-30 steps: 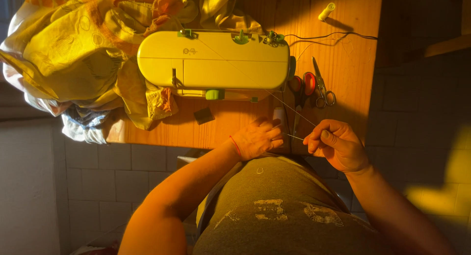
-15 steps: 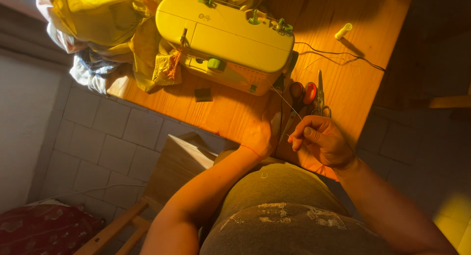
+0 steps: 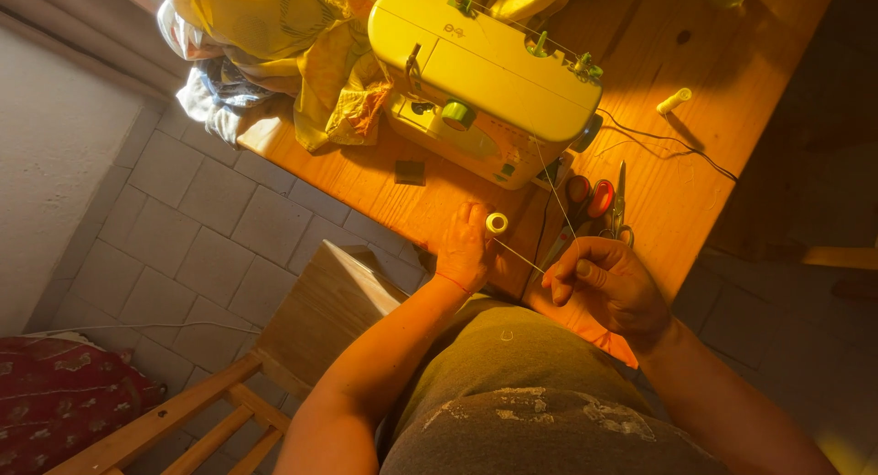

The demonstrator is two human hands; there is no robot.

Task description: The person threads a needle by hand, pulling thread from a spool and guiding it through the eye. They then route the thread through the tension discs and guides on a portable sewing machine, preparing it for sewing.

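- The left hand holds a small pale spool at its fingertips, the round end turned up toward the camera, which leaves the thread free to run off its side.
- The right hand is curled, thumb and forefinger pressed together on the thread, which stretches taut from the spool across the gap between the two hands; keeping them apart is what holds the strand straight.
- A second fine strand rises from near the right hand up toward the top of the sewing machine; where it ends I cannot tell.
- Both hands work just above the near edge of the wooden surface, close to the person's lap, so the forearms can stay tucked in.
- Scissors with red handles lie on the surface just beyond the right hand, within easy reach for cutting.
- The pale yellow sewing machine stands across the middle of the surface, its dials facing the person.
- A dark cord trails from the machine's right end over the wood, and a small pale bobbin-like piece lies past it.
- A small dark square piece sits in front of the machine.
- Yellow cloth is heaped at the left end, partly under the machine's needle side.
- A wooden chair frame stands on the tiled floor below left.
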